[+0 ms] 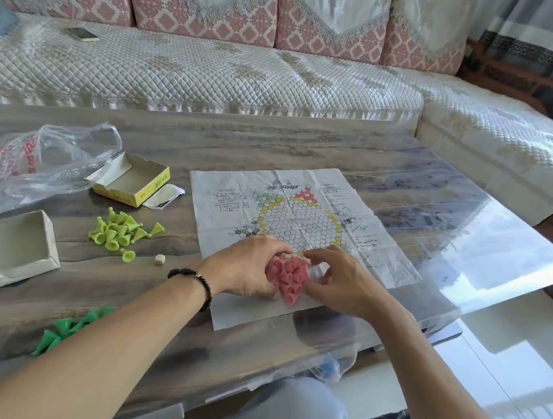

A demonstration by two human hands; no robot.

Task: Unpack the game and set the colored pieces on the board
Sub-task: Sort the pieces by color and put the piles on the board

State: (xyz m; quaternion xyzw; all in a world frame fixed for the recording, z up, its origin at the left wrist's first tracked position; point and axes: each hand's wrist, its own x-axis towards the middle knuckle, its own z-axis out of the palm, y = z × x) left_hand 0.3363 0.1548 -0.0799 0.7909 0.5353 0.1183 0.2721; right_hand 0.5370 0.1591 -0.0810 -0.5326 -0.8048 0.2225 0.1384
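A creased paper game board (297, 211) with a hexagon grid lies flat on the table. On its near edge sits a heap of several red cone pieces (286, 277). My left hand (249, 266) curls around the heap's left side. My right hand (336, 278) touches its right side, with thumb and forefinger pinching near the top of the heap. Several lime-yellow pieces (117, 232) lie in a loose cluster left of the board. Several darker green pieces (65, 330) lie near the table's front edge, partly hidden by my left forearm.
An open yellow box (132, 179) and a grey box half (5, 250) sit at the left, beside a crumpled clear plastic bag (39, 161). A small die (159, 259) lies near the lime pieces. A folded leaflet (164, 196) is by the yellow box. A sofa with a phone (81, 33) stands behind.
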